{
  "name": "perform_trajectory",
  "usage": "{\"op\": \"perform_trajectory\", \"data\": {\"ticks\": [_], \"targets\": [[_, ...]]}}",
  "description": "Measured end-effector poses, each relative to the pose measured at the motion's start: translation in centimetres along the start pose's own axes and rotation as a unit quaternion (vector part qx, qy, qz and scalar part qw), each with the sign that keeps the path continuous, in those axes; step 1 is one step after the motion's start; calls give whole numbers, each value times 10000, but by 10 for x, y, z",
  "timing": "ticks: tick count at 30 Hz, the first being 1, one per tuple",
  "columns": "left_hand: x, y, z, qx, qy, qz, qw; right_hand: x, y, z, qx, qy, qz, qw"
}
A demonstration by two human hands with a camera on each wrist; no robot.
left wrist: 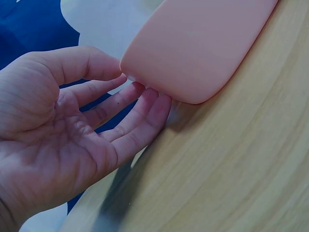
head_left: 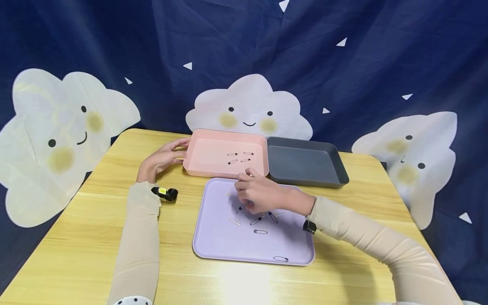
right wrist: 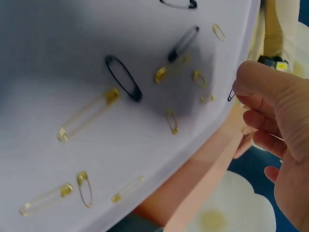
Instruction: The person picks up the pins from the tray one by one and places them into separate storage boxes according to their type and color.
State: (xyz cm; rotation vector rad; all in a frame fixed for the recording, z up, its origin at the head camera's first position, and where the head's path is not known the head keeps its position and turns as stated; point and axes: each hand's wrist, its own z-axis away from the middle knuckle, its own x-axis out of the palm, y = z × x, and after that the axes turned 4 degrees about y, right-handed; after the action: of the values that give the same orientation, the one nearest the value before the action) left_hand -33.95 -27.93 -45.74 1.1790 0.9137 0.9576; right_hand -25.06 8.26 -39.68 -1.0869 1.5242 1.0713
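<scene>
My left hand (left wrist: pixel 72 125) touches the left end of the pink tray (left wrist: pixel 193 48), its fingertips against the wall and its thumb near the rim corner. Over the lavender tray (head_left: pixel 225 245), my right hand (head_left: pixel 263 195) pinches a small black safety pin (right wrist: pixel 231 95) between thumb and fingertip; only one end of the pin shows. Below it on the lavender tray lie several black safety pins (head_left: pixel 261 231) and gold safety pins (right wrist: pixel 89 116) of different sizes. Several black safety pins (head_left: pixel 232 162) lie inside the pink tray, toward its right side.
A dark grey tray (head_left: pixel 305 163) stands right of the pink one, their ends meeting. The lavender tray lies in front of both on the wooden table (head_left: pixel 179 271). Behind the table hangs a dark blue curtain (head_left: pixel 228 38) with cloud prints.
</scene>
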Motion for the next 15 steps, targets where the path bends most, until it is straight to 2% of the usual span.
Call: {"op": "perform_trajectory", "data": {"ticks": [6, 15], "targets": [[1, 0, -1, -18, 20, 27, 10000, -13, 14, -5, 234, 84, 119, 9996], [1, 1, 0, -94, 72, -19, 9999, -30, 40, -12, 633, 417, 89, 9971]]}}
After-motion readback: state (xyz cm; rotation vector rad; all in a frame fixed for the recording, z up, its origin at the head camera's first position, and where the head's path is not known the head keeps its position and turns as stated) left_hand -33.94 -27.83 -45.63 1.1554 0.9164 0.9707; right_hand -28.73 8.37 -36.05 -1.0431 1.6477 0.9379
